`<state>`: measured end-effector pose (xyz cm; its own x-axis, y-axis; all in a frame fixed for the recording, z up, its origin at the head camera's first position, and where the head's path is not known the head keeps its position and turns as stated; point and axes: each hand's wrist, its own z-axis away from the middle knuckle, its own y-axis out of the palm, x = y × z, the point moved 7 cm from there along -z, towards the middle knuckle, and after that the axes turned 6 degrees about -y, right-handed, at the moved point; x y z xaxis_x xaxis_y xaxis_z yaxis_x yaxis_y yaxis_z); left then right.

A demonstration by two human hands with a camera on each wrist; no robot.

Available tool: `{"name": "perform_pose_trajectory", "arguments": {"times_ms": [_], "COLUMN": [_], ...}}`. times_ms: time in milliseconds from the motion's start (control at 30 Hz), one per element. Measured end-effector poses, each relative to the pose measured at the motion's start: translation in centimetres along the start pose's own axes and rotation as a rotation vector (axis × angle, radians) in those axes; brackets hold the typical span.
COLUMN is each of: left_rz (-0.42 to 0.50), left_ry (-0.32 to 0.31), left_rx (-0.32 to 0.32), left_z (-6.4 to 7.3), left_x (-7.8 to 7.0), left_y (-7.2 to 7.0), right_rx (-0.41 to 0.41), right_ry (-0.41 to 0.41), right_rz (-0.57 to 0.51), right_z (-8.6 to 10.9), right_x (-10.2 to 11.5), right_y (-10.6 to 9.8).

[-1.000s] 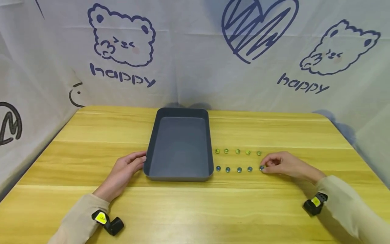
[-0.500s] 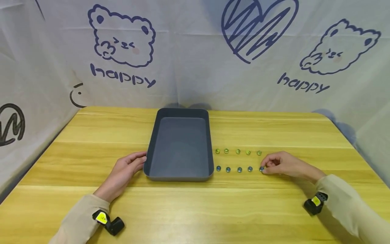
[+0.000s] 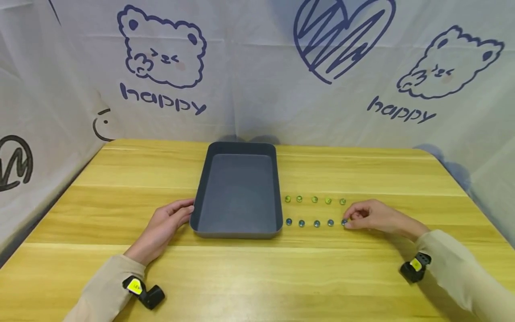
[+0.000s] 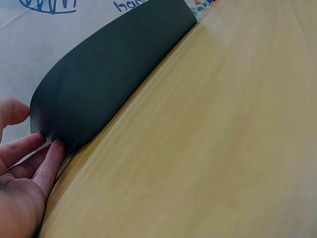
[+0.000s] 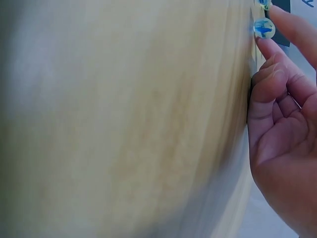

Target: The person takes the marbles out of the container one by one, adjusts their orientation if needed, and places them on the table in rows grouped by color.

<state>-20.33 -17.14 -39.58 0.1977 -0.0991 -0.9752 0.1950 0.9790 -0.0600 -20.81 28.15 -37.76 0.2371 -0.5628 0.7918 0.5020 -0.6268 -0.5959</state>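
My left hand (image 3: 165, 226) rests its fingertips against the left side wall of a dark grey rectangular tray (image 3: 235, 235). In the left wrist view, the fingers (image 4: 48, 166) are fairly straight and touch the outside of the tray's corner. On the right, my right hand (image 3: 376, 218) pinches the end glass marble (image 3: 344, 222) of the nearer blue row between thumb and fingertip. The right wrist view shows this clear marble with a blue swirl (image 5: 264, 28) at the fingertips, the other fingers curled in. Behind it runs a row of several yellow-green marbles (image 3: 315, 200).
Several more blue marbles (image 3: 317, 223) line up between the tray and the right hand. The wooden table (image 3: 257, 277) meets a white cloth backdrop (image 3: 249, 89) with drawn bears and a heart. A black wrist camera (image 3: 145, 293) sits on each sleeve.
The right hand has shifted the end blue marble very slightly left, toward its row. The left hand stays against the tray.
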Motion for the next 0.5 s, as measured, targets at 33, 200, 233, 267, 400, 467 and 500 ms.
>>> {"name": "perform_pose_trajectory", "arguments": {"times_ms": [33,200,233,267,400,467,500], "left_rz": [-0.001,-0.004,-0.004,-0.005,-0.01,-0.013,-0.013], "left_ry": [-0.001,-0.004,-0.005,-0.006,-0.009,-0.007,-0.005], "left_rx": [0.0,-0.002,-0.001,-0.002,-0.004,-0.003,-0.002], "left_z": [0.01,0.01,0.02,0.03,0.1,0.11,0.1], "left_x": [0.02,0.11,0.15,0.2,0.33,0.27,0.22], "left_y": [-0.01,-0.06,-0.06,-0.07,-0.04,-0.01,-0.01], "right_rx": [0.0,-0.001,0.0,0.002,0.006,0.001,-0.003], "right_ry": [0.002,0.007,0.002,0.003,0.014,0.017,0.019], "right_rz": [0.007,-0.001,0.001,-0.006,-0.016,-0.016,-0.012], "right_z": [-0.06,-0.15,-0.15,-0.13,-0.04,0.0,0.02], "right_x": [0.0,-0.01,0.03,0.01,-0.09,-0.14,-0.15], "right_y": [0.03,0.14,0.17,0.21,0.33,0.28,0.23]}}
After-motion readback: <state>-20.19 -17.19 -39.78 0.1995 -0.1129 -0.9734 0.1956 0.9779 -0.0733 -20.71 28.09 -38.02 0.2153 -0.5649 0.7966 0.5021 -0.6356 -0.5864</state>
